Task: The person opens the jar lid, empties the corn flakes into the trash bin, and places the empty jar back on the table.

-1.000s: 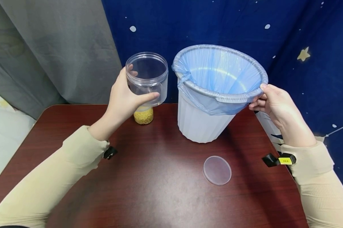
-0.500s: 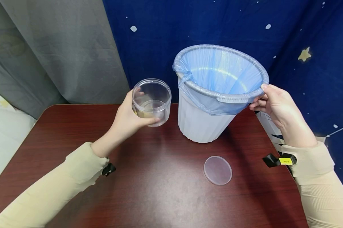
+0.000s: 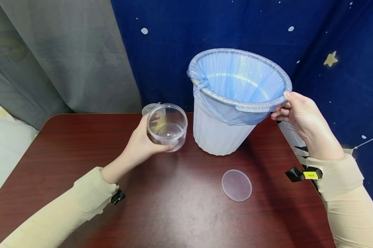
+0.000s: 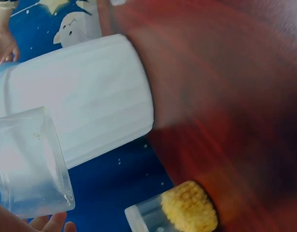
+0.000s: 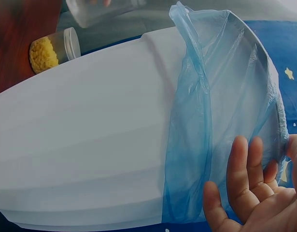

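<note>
My left hand [image 3: 140,139] grips a clear, wide-mouthed plastic jar [image 3: 181,139], held above the table just left of the white bin [image 3: 220,139]. A few tiny yellow specks cling to the jar's wall in the left wrist view; otherwise it looks empty. At the bin's right side, my right hand [image 3: 304,119] pinches the rim, thumb on top and fingers below on the outside. A blue plastic liner [image 3: 233,115] is folded over that rim. Behind the held jar stands a smaller lidded jar [image 4: 189,208] with yellow crumbly contents, mostly hidden in the head view.
A flat, clear round lid [image 3: 236,186] lies on the dark red wooden table [image 3: 174,213] in front of the bin. Behind the table hang a grey curtain [image 3: 81,55] and a blue star-patterned curtain [image 3: 174,31].
My left hand has lowered the clear jar, moving it slightly right and nearer. The smaller jar behind has become mostly covered by it. My right hand stays on the bin's rim.
</note>
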Tool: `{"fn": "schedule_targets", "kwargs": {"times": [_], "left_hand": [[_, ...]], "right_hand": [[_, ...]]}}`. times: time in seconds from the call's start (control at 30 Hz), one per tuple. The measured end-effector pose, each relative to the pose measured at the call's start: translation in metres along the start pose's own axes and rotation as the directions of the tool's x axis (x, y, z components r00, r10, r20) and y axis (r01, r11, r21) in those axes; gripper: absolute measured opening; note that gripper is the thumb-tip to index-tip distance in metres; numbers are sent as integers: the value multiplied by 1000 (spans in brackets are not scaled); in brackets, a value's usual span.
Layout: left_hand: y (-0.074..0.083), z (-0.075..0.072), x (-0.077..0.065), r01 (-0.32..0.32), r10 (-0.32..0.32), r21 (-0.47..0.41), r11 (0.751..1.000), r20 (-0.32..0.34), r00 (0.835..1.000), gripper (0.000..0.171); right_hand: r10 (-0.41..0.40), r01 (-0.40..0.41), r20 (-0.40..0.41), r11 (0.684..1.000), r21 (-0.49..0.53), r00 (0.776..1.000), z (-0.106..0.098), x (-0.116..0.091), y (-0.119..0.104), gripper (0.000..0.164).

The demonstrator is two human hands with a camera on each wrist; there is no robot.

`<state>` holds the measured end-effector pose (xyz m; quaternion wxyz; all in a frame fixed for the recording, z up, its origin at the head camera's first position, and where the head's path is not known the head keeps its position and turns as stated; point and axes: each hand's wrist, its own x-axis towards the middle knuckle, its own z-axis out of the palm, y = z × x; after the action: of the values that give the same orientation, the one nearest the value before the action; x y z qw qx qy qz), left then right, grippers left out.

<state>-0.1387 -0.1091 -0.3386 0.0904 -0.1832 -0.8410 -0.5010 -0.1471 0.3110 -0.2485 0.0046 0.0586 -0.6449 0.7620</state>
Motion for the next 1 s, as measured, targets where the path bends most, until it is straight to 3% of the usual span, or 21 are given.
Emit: {"fn": "schedule_targets", "kwargs": {"times": [0.53, 1.0], "left_hand": [[-21, 27, -30, 61, -56, -38, 997, 121, 991, 106], [-34, 49, -49, 91, -80, -56, 994, 175, 981, 107]], "right_hand": [[-1, 1, 2, 1000, -9, 1000, 1, 1, -1, 18], [5, -5, 3, 1000, -9, 1000, 1, -1, -1, 17]]}}
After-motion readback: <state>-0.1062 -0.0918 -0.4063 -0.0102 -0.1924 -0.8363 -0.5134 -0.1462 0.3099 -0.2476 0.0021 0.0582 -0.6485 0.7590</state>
